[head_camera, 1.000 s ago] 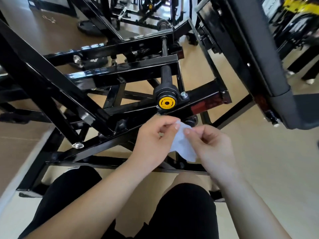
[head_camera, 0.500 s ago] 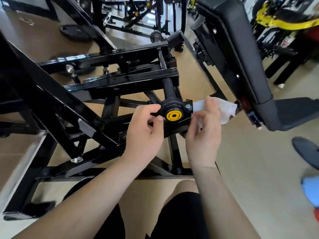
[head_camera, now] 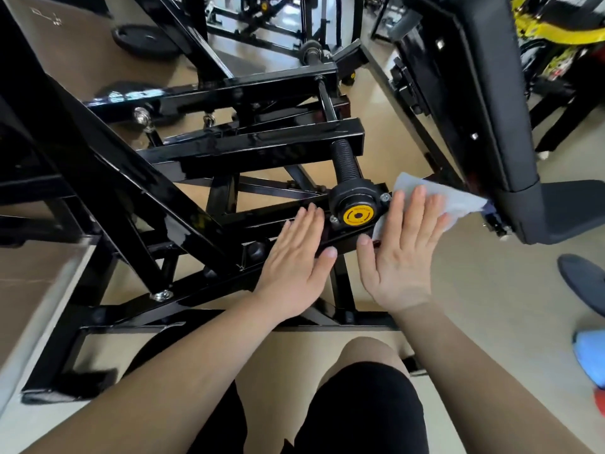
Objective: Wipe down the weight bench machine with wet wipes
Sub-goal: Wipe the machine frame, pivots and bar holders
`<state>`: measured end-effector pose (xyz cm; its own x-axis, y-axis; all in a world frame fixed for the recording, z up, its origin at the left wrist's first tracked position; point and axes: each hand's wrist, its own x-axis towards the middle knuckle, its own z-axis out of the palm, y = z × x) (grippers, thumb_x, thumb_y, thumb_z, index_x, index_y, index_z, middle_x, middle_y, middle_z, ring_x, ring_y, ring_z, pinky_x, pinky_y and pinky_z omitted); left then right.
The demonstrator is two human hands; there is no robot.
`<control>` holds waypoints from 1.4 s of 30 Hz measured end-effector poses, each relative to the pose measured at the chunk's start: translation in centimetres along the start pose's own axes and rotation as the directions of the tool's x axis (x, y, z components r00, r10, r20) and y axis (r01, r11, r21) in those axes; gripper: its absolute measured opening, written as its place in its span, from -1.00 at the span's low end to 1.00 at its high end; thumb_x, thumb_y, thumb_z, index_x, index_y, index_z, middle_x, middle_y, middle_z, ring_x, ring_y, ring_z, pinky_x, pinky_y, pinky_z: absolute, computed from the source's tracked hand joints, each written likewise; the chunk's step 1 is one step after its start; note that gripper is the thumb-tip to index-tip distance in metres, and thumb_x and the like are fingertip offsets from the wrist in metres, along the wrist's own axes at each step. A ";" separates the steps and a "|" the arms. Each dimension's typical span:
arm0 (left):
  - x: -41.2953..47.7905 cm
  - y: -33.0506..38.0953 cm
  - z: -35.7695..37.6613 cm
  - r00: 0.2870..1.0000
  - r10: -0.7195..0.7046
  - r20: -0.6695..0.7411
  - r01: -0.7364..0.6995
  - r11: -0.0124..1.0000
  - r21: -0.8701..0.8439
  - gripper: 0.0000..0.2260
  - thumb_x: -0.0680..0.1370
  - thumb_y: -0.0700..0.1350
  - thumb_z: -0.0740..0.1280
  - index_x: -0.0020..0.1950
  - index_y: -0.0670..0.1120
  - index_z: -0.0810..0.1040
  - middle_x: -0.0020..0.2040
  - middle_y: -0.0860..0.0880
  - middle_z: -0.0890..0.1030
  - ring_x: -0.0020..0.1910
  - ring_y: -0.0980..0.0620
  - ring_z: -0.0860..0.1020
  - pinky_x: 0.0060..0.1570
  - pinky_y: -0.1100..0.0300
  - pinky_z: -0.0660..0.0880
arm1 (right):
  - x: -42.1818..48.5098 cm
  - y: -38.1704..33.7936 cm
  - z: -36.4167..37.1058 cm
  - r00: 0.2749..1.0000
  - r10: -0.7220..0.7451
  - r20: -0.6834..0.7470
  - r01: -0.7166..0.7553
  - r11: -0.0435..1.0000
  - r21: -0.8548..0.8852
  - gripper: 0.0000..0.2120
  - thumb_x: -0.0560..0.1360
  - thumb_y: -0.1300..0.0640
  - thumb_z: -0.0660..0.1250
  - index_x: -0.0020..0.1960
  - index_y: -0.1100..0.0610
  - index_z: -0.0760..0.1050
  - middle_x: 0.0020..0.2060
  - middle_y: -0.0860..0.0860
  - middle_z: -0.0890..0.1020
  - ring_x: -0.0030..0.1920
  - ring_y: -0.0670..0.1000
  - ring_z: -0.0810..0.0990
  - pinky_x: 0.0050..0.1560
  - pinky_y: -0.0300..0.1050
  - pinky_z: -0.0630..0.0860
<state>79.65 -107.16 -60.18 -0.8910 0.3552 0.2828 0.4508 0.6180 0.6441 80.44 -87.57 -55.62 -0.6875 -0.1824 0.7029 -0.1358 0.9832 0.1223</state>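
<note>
Head view, down past two bare forearms and black shorts onto the black frame (head_camera: 131,178) of the machine.

Step in hand, by judgement: wiping the cross bar (head_camera: 262,213) of the frame, right beside the yellow-faced cap (head_camera: 357,216). Probably early in the task, with the backrest (head_camera: 484,93), the seat (head_camera: 573,208) and most of the tubing giving no sign either way of having been wiped.

Next move, likely: sliding the wipe (head_camera: 458,201) along the bar towards the seat, or round the cap. Calls for steady pressure, keeping the sheet spread under the palm, and minding the bolt (head_camera: 385,197) next to the cap, apt to snag thin tissue.

Right hand (head_camera: 402,253): spread flat, palm down, fingers straight and close together, pressing the wipe onto the bar just right of the cap. Nothing gripped or pinched. Thumb out to the left, near the bar's lower edge.

Wipe: white, opened out, pinned under the right fingers, far edge showing beyond the fingertips, right corner reaching to the foot of the backrest. Touching it or not: cannot tell.

Left hand (head_camera: 294,257): likewise flat and relaxed, fingers straight, resting on the bar just left of the cap, holding nothing. Bracing, most likely.
</note>
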 end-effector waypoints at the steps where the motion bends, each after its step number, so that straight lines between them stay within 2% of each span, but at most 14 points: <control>1: -0.1 -0.1 0.0 1.000 0.012 0.004 -0.012 1.000 -0.011 -0.38 0.72 0.24 -0.14 0.70 -0.03 -0.15 0.70 0.04 -0.16 0.63 0.18 -0.26 0.64 0.03 -0.15 | -0.7 -0.4 0.2 0.999 -0.029 0.023 0.029 1.000 0.012 -0.29 0.70 -0.12 0.05 0.62 0.37 0.03 0.60 0.36 0.02 0.63 0.23 -0.30 0.57 0.34 -0.27; 4: -0.3 -0.4 0.0 0.999 0.041 0.008 -0.041 0.999 -0.013 -0.39 0.73 0.22 -0.10 0.70 -0.05 -0.15 0.69 0.04 -0.18 0.63 0.18 -0.26 0.64 0.04 -0.16 | -0.5 0.5 -0.5 0.995 -0.099 0.007 0.099 0.995 0.006 -0.35 0.72 -0.08 -0.01 0.64 0.32 0.03 0.61 0.34 0.06 0.65 0.21 -0.25 0.59 0.34 -0.22; 9: -0.3 -0.3 -0.1 0.999 0.044 0.012 -0.044 0.999 -0.027 -0.41 0.73 0.16 -0.06 0.69 -0.02 -0.19 0.69 0.05 -0.21 0.62 0.19 -0.27 0.64 0.04 -0.17 | 1.7 1.2 -0.9 0.992 0.066 -0.108 -0.065 0.998 0.017 -0.37 0.71 -0.01 -0.04 0.61 0.42 0.06 0.59 0.41 0.05 0.62 0.37 -0.09 0.58 0.35 -0.24; 14: -0.3 -0.6 -0.8 0.996 0.066 0.053 -0.059 0.991 -0.124 -0.36 0.71 -0.12 0.14 0.69 -0.06 -0.14 0.69 0.05 -0.20 0.62 0.21 -0.26 0.63 0.06 -0.19 | -3.8 -4.3 3.8 0.999 -0.020 0.035 0.016 0.991 0.129 -0.23 0.68 -0.02 0.09 0.62 0.37 -0.23 0.62 0.28 -0.31 0.62 0.33 -0.29 0.58 0.36 -0.23; 17: -1.7 -0.9 -1.4 0.997 0.053 0.054 -0.040 0.972 -0.232 -0.26 0.59 -0.33 0.20 0.69 -0.07 -0.09 0.69 0.07 -0.12 0.64 0.22 -0.19 0.63 0.11 -0.16 | -5.6 -5.3 3.7 0.986 -0.126 0.105 0.103 0.974 0.200 -0.33 0.66 0.04 0.11 0.60 0.40 -0.02 0.60 0.33 -0.02 0.61 0.27 -0.06 0.61 0.24 0.00; 19: -3.9 -1.1 -1.4 0.998 0.043 -0.049 -0.053 0.967 -0.249 -0.28 0.56 -0.41 0.18 0.68 -0.13 0.03 0.69 0.03 0.04 0.66 0.16 -0.05 0.64 0.11 -0.05 | -5.7 -4.5 2.8 0.986 -0.133 0.100 0.107 0.968 0.227 -0.37 0.67 0.07 0.11 0.59 0.41 0.04 0.56 0.36 0.13 0.59 0.23 0.06 0.53 0.18 0.22; 23: -7.2 -1.9 -1.0 0.962 0.002 -0.271 -0.060 0.977 -0.203 -0.47 0.56 -0.39 0.23 0.55 -0.20 0.39 0.50 -0.02 0.45 0.53 0.08 0.34 0.50 0.09 0.34 | -5.8 -4.6 2.7 0.983 -0.142 0.112 0.112 0.964 0.241 -0.35 0.70 -0.01 0.05 0.62 0.36 -0.03 0.59 0.35 0.11 0.59 0.29 0.09 0.63 0.10 -0.02; 25: -7.6 -2.5 -1.1 0.939 -0.047 -0.340 -0.025 0.978 -0.205 -0.59 0.55 -0.37 0.24 0.38 -0.17 0.54 0.26 0.01 0.57 0.29 0.07 0.50 0.25 0.07 0.52 | -7.0 -6.1 3.6 0.947 -0.246 0.206 0.182 0.940 0.288 -0.35 0.72 -0.07 0.00 0.64 0.30 -0.05 0.63 0.25 0.08 0.54 0.29 0.23 0.54 0.11 0.21; 27: -7.8 -3.3 -1.2 0.922 -0.071 -0.381 -0.008 0.980 -0.201 -0.67 0.53 -0.36 0.22 0.24 -0.15 0.59 0.08 0.03 0.58 0.09 0.03 0.54 0.04 0.11 0.54 | -7.5 -7.7 4.2 0.904 -0.314 0.289 0.225 0.926 0.302 -0.34 0.72 -0.12 -0.02 0.67 0.25 -0.03 0.55 0.27 0.33 0.15 0.35 0.54 0.14 0.16 0.44; 29: -8.4 -4.2 -1.6 0.911 -0.090 -0.402 0.014 0.982 -0.189 -0.70 0.52 -0.35 0.20 0.16 -0.15 0.60 -0.02 0.02 0.57 -0.03 0.01 0.54 -0.04 0.15 0.50 | -6.0 -8.8 4.0 0.875 -0.371 0.311 0.297 0.919 0.260 -0.34 0.71 -0.13 -0.03 0.66 0.26 0.06 0.09 0.28 0.65 -0.17 0.27 0.52 0.11 0.17 0.37; 30: -8.7 -4.7 -1.8 0.910 -0.109 -0.400 0.037 0.982 -0.185 -0.71 0.53 -0.35 0.20 0.14 -0.15 0.61 -0.04 0.03 0.58 -0.04 0.02 0.55 -0.04 0.17 0.48 | -4.6 -9.1 3.9 0.865 -0.404 0.297 0.356 0.912 0.204 -0.35 0.71 -0.11 -0.04 0.64 0.29 0.12 -0.08 0.23 0.65 -0.14 0.27 0.53 0.28 0.20 0.33; 32: -9.5 -5.5 -2.2 0.901 -0.161 -0.403 0.102 0.981 -0.164 -0.73 0.53 -0.33 0.19 0.09 -0.13 0.63 -0.06 0.07 0.59 -0.04 0.08 0.56 -0.01 0.21 0.49 | -1.4 -9.5 3.5 0.857 -0.420 0.297 0.409 0.907 0.103 -0.36 0.72 -0.10 -0.09 0.61 0.33 0.20 0.07 0.25 0.63 0.13 0.31 0.53 0.54 0.24 0.16; 35: -10.1 -6.3 -2.3 0.867 -0.218 -0.448 0.182 0.976 -0.122 -0.74 0.51 -0.29 0.18 -0.02 -0.12 0.66 -0.12 0.17 0.59 -0.09 0.18 0.56 -0.04 0.23 0.53 | 1.0 -10.2 3.1 0.833 -0.376 0.407 0.395 0.918 0.039 -0.30 0.72 -0.16 -0.19 0.60 0.34 0.19 0.48 0.31 0.41 0.38 0.33 0.43 0.49 0.26 0.19; 42: -11.4 -5.7 -2.7 0.853 -0.368 -0.369 0.347 0.930 -0.126 -0.69 0.49 -0.25 0.17 0.00 -0.08 0.70 -0.09 0.09 0.67 -0.10 0.13 0.60 -0.05 0.27 0.52 | -1.6 -10.2 3.1 0.767 -0.556 0.320 0.498 0.831 0.249 -0.35 0.70 -0.11 0.02 0.57 0.38 0.24 0.38 0.32 0.52 0.36 0.29 0.50 0.45 0.21 0.33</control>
<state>87.09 -116.62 -65.19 -0.9463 -0.1831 0.2663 0.1035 0.6090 0.7864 80.74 -97.35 -60.16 -0.6803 -0.6902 0.2467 -0.6330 0.7229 0.2770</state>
